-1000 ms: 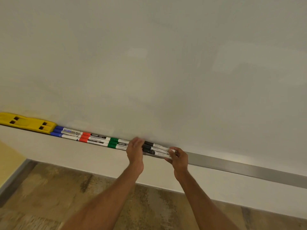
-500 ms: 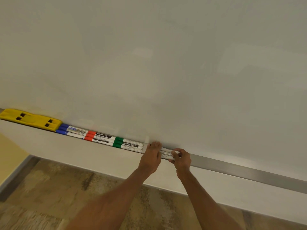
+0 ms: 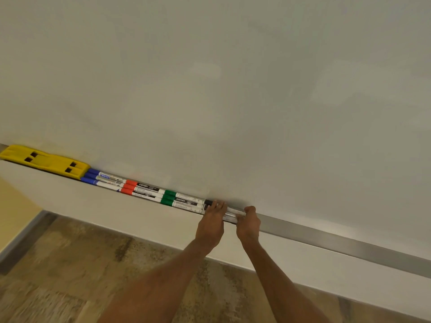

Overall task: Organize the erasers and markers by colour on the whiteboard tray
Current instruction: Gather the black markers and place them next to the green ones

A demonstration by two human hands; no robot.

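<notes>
Along the metal whiteboard tray lies a row: a yellow eraser at the far left, then blue markers, red markers and green markers. Black markers come last, mostly hidden by my hands. My left hand covers their capped ends, fingers laid over them. My right hand grips their white tail ends. Both hands touch the black markers on the tray.
The white board fills the view above the tray. The tray runs bare to the right of my hands. Below it is a pale wall strip and a brown mottled floor.
The view has shifted, so the row sits further right. My left hand moved right along the black markers, closer to my right hand. The other markers and the eraser stayed put.
</notes>
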